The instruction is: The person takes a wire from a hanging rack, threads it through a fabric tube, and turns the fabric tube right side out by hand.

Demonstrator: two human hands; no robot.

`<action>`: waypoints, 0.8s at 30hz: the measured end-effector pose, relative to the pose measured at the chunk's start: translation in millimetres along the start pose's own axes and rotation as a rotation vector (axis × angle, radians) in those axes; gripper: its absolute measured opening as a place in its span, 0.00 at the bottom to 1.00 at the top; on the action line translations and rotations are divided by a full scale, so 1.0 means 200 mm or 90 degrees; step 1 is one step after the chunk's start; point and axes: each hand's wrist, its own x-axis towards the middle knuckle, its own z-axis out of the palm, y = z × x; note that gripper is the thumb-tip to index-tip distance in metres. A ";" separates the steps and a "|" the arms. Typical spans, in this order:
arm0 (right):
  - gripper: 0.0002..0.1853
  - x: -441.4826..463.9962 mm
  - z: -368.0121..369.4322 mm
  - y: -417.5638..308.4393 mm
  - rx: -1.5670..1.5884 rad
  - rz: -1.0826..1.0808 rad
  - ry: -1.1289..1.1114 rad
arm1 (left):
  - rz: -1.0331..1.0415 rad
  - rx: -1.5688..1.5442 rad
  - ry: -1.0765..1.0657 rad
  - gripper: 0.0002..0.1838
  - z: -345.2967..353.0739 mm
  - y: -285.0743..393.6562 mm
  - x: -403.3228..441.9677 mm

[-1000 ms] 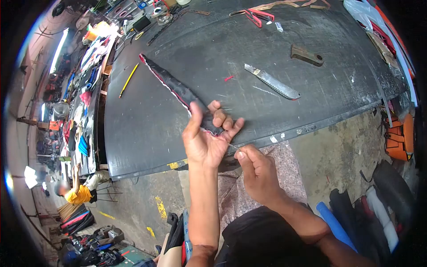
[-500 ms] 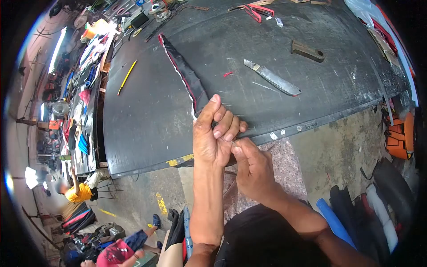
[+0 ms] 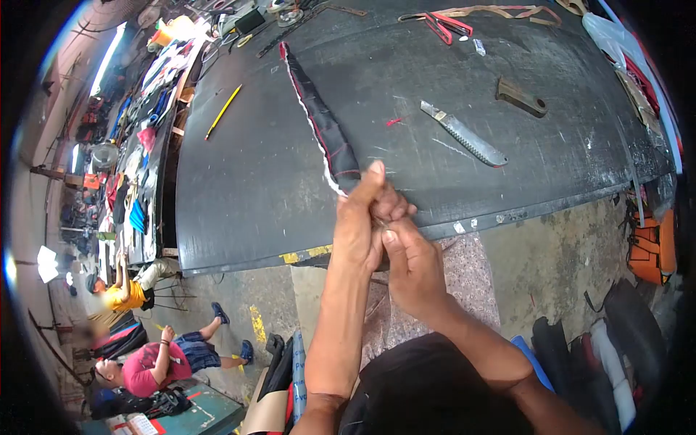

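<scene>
My left hand [image 3: 362, 221] is closed, thumb up and fingers curled, just in front of the near end of a long narrow black fabric piece [image 3: 326, 127]. Red stitching runs along this piece, and one edge is ragged and white. Its lower end sits close behind my left thumb; whether they touch I cannot tell. My right hand [image 3: 417, 272] is closed in a pinch against the left fingers and palm. Something thin and pale seems to show between the hands, too small to name.
On the dark table [image 3: 239, 188] lie a yellow pencil [image 3: 223, 112], a box-cutter knife [image 3: 464, 134], a worn flat block with a hole [image 3: 520, 97] and red-handled scissors [image 3: 444, 27]. Rolls of material [image 3: 612, 362] stand at lower right. Two people are at left, one in a pink shirt [image 3: 152, 362].
The view has shifted, so the table things appear farther right and up. My hands have drawn slightly toward me, showing more of the fabric's near end. The person in pink is now more in view.
</scene>
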 end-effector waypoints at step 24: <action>0.13 -0.02 -0.04 0.13 0.129 0.184 -0.158 | 0.050 -0.133 -0.085 0.17 -0.09 0.07 0.05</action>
